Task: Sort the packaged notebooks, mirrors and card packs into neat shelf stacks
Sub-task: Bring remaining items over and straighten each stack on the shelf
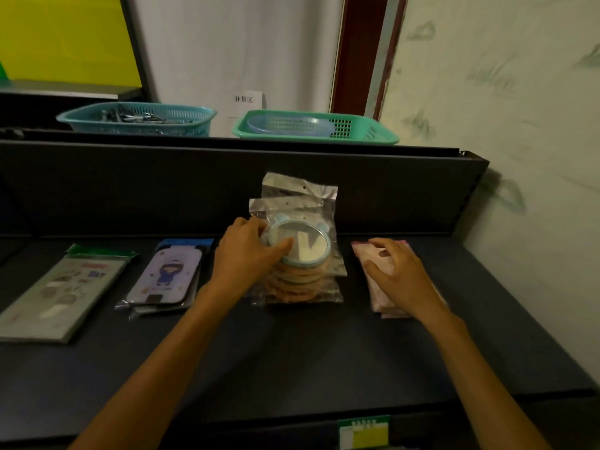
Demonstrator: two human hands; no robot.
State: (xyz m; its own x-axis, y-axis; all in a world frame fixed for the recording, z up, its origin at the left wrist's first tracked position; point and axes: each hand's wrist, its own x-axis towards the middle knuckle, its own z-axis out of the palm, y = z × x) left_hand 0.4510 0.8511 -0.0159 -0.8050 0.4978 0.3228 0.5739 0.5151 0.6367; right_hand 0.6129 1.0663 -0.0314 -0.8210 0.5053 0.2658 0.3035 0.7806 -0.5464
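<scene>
Left hand (pixel 250 254) clamped on top mirror (pixel 300 243), squaring mirror stack (pixel 297 277); right hand (pixel 401 271) spread flat, pressing pink packs (pixel 367 254) just right.

Shelf (pixel 292 358) w/ four groups in a row, L to R: notebook pack (pixel 61 297) far left, card packs (pixel 165 277) just beside it, mirror stack (pixel 302 254) at centre against the back panel (pixel 130 190), wrapped pack pile (pixel 383 284) to its right. Left hand (pixel 250 254) on the top mirror's left edge, right hand (pixel 399 274) flat on the right pile. Behind and above the panel: two baskets side by side, left basket (pixel 136 120), right basket (pixel 315 128) w/ a lid lying in it. Label tag (pixel 363 431) on the shelf's front edge.
</scene>
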